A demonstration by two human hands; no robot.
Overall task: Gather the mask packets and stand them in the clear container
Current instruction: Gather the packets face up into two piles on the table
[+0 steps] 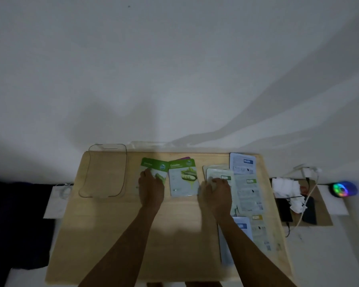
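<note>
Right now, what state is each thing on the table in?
clear container: empty, no packets in it.
green cucumber packet: flat, face up, untouched.
left hand: pressing on another green packet.
right hand: on a pale packet.
blue-label packet: flat, untouched.
mouse: lit.

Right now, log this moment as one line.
left hand on green packet | right hand on pale packet | clear container empty | stage: gathering

dim, grainy | soft blur | arm shadows on wall (174, 79) | fisheye edges
</note>
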